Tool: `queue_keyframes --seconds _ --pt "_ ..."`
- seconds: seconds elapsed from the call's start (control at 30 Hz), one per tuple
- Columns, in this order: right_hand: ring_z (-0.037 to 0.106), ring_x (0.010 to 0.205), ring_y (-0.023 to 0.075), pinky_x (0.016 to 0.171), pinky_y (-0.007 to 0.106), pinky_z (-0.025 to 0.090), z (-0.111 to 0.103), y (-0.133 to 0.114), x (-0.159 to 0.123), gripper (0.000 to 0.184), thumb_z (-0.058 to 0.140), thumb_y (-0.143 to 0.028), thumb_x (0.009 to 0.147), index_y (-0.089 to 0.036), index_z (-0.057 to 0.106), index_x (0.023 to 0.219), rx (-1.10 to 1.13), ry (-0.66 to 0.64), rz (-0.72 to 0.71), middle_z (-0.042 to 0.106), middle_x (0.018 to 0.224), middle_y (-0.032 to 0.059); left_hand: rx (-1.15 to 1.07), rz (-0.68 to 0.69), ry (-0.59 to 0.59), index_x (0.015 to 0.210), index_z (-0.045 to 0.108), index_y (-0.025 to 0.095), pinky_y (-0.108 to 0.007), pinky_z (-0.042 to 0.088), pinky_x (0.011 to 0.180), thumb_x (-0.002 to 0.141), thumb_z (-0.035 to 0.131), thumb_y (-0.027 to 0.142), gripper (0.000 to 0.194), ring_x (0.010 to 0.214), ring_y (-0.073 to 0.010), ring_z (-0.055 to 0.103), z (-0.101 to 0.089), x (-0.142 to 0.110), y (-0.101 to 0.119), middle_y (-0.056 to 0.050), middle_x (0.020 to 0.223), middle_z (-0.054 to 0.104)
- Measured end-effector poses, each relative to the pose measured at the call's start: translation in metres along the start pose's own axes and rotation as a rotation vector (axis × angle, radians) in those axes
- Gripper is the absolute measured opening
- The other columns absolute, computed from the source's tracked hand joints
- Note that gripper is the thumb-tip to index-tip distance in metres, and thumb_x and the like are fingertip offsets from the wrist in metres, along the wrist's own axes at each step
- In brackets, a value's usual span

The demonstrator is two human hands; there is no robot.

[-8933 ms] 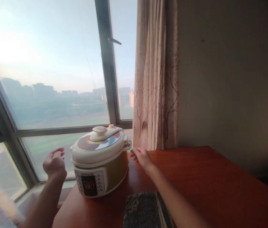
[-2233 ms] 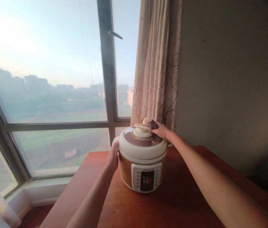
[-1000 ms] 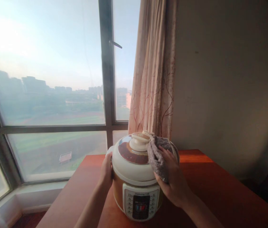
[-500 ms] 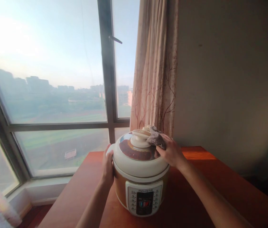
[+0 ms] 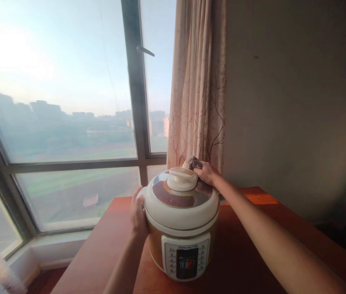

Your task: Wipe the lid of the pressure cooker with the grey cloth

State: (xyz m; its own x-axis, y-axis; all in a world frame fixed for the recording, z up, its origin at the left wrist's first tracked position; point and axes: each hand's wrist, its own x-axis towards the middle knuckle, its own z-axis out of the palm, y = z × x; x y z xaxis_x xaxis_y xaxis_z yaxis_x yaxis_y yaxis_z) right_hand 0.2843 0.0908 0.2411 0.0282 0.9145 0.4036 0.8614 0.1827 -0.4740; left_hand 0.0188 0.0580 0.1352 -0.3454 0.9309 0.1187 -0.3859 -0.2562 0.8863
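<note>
An electric pressure cooker (image 5: 182,224) with a cream lid, a tan body and a front control panel stands upright on the table. My left hand (image 5: 139,214) grips the cooker by its left side handle, fingers wrapped about it. At the back of the lid, behind and right of the lid knob (image 5: 181,179), my right hand (image 5: 208,172) is closed on a bunched grey-brown cloth (image 5: 194,163). The cloth partly hides the rear of the lid. The lid's top is glossy and dark brown.
The reddish-brown wooden table (image 5: 93,253) extends on both sides of the cooker. A large window (image 5: 74,122) fills the left, with a pale curtain (image 5: 195,90) beside it. A plain wall (image 5: 283,114) rises at the right.
My right hand has moved the cloth from the lid's right side farther back behind the knob. My left hand keeps its hold; the view has shifted slightly.
</note>
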Motion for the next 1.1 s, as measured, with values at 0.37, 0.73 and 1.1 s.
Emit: queue_keyframes --seconds 0.37,0.73,1.1 --pt "0.065 0.108 0.0226 0.09 0.03 0.048 0.002 0.006 0.003 0.038 0.053 -0.032 0.086 -0.023 0.066 0.122 0.112 -0.005 -0.093 0.072 0.119 0.0042 0.077 0.079 -0.061 0.139 0.052 0.024 -0.039 0.051 0.089 0.077 0.061 0.048 0.067 0.104 -0.0275 0.064 -0.012 0.012 -0.013 -0.006 0.116 0.068" --pt "0.068 0.099 0.0259 0.086 0.034 0.052 -0.001 0.015 -0.013 0.035 0.057 -0.031 0.085 -0.023 0.069 0.116 0.15 -0.033 -0.113 0.076 0.109 0.0049 -0.017 0.085 -0.198 0.129 0.057 0.022 -0.039 0.048 0.094 0.076 0.064 0.047 0.059 0.107 -0.0286 0.064 -0.016 0.021 -0.015 -0.005 0.114 0.07" --pt "0.051 0.133 0.0268 0.114 0.047 0.037 -0.009 0.014 -0.056 0.057 0.058 -0.021 0.081 -0.022 0.056 0.138 0.184 0.052 -0.385 0.058 0.143 0.0097 -0.039 0.134 -0.195 0.127 0.057 0.024 -0.04 0.046 0.1 0.078 0.062 0.048 0.055 0.114 -0.028 0.062 -0.014 0.022 -0.02 -0.005 0.12 0.068"
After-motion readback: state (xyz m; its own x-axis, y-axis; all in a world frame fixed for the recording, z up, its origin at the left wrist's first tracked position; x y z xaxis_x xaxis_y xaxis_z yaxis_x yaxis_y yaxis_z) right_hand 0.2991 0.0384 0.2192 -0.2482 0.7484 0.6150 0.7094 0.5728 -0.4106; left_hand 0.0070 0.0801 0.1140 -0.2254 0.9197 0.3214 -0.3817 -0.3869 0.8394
